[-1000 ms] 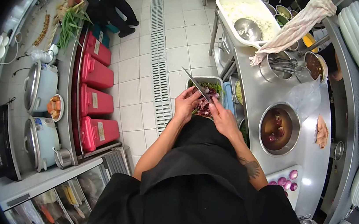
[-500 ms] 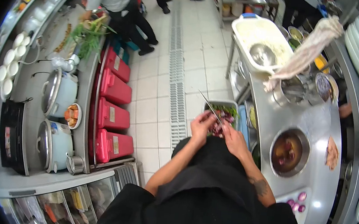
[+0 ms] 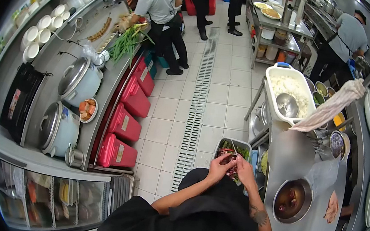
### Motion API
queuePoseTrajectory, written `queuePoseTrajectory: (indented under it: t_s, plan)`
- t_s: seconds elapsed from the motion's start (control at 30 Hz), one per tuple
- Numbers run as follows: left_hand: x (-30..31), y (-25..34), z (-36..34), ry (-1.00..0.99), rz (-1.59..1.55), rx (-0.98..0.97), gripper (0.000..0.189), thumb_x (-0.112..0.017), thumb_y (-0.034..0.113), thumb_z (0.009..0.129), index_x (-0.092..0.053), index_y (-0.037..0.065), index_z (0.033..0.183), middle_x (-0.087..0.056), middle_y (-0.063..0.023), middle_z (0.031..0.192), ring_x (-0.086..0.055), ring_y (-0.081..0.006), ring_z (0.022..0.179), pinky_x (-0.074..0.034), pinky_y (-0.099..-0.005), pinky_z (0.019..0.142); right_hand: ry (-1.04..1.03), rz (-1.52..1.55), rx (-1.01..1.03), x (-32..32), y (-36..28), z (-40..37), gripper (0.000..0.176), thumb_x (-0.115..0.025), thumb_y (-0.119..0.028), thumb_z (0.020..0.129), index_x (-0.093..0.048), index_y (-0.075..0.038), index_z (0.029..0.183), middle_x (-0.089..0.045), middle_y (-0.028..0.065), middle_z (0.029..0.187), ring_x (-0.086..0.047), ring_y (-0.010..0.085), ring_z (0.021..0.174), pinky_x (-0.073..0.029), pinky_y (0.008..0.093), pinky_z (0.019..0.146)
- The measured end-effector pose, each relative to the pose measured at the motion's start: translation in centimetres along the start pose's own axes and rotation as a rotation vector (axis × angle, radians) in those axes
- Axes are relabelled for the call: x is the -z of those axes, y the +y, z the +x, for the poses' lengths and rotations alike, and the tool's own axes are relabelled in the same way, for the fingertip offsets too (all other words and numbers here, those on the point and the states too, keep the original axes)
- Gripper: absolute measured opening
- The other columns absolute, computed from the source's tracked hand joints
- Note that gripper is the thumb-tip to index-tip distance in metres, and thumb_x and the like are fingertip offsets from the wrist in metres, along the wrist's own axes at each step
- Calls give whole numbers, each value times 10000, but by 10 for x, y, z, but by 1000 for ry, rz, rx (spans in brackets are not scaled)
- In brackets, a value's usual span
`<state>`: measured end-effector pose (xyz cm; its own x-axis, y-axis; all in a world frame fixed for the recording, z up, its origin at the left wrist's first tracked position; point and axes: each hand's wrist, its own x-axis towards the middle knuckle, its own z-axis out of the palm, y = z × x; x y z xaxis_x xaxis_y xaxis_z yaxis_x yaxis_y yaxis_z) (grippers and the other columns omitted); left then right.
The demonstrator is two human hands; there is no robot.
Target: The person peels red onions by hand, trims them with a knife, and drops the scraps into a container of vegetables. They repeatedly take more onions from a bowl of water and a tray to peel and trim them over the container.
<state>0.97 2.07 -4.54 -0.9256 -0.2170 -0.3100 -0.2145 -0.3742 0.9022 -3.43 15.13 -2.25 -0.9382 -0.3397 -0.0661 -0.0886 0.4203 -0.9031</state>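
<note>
Hands over the tray (image 3: 223,140) by the counter's (image 3: 290,155) edge, so peel (image 3: 234,173) drops in — right hand (image 3: 245,170) grips the knife (image 3: 234,147), left hand (image 3: 219,167), I think, an onion (image 3: 231,160).

Bright, even overhead light; strong fisheye bending; black vignetted corners.

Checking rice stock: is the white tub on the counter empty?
No, the tub holds white rice and a metal bowl.

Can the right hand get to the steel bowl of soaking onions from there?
Probably yes: the bowl sits on the counter just beside the right hand, open-topped, with nothing between them.
</note>
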Motion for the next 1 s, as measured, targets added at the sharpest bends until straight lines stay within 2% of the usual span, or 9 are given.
queuePoseTrajectory:
  t_s: [0.17,0.27,0.33,0.6,0.63,0.73,0.87,0.93,1.0]
  plan:
    - [14,-9,20,-65,-201,72,440,-678,4,865,-552,-11,1286,-643,-51,1109,-608,-109,928,-515,-233,804,-35,77,-44,-3,18,3,435,-406,-413,1032,-631,-73,1184,-567,50,627,-538,129,516,-432,284,489]
    - [14,-21,24,-115,52,-94,473,-730,40,825,-576,46,1272,-625,-56,1080,-606,-133,916,-516,-258,824,-124,334,-279,-3,17,-1,424,-414,-467,1020,-626,-100,1042,-482,1,564,-430,90,414,-338,257,376]
    - [10,-18,20,102,523,-312,541,-833,139,708,-602,56,1191,-573,-110,1050,-605,-220,948,-522,-333,833,-121,451,-341,-3,11,-3,425,-419,-515,1004,-570,-124,932,-429,-34,547,-351,61,371,-265,228,328]
    - [16,-16,28,-139,123,-234,487,-794,59,765,-593,51,1208,-616,-61,1131,-601,-158,1022,-530,-320,875,-39,509,-346,15,-1,-7,470,-407,-525,1004,-524,-113,811,-395,-34,500,-353,82,339,-273,251,317]
    - [10,13,15,-115,235,-158,521,-793,58,765,-575,33,1238,-638,-51,1109,-608,-149,1003,-530,-322,875,-23,491,-398,21,-10,-10,451,-425,-411,1033,-667,-39,1113,-501,-74,604,-404,21,532,-328,214,462]
    - [6,22,11,-142,58,-144,533,-731,-31,801,-528,16,1291,-637,-82,1126,-615,-154,1010,-526,-298,875,-82,554,-458,22,-4,-15,449,-414,-492,1012,-483,-102,801,-393,-24,512,-351,82,349,-284,250,330]
    - [6,26,7,-155,-223,1,518,-662,-84,841,-478,6,1317,-585,-105,1144,-609,-172,1026,-527,-296,895,-80,530,-516,20,2,-18,442,-433,-499,1003,-481,-104,810,-397,-28,520,-364,74,371,-292,250,339]
    - [4,27,6,-136,-267,2,503,-670,-75,843,-482,5,1302,-572,-100,1141,-608,-173,1025,-531,-296,889,-122,443,-483,20,7,-18,449,-440,-435,1015,-640,-34,1033,-530,23,540,-512,144,424,-413,299,398]
    - [3,27,6,-114,-316,-12,470,-697,-44,844,-492,9,1263,-545,-86,1133,-610,-173,1019,-538,-295,876,-72,321,-364,15,8,-18,466,-447,-432,1012,-618,-17,1138,-610,78,649,-591,197,551,-471,323,526]
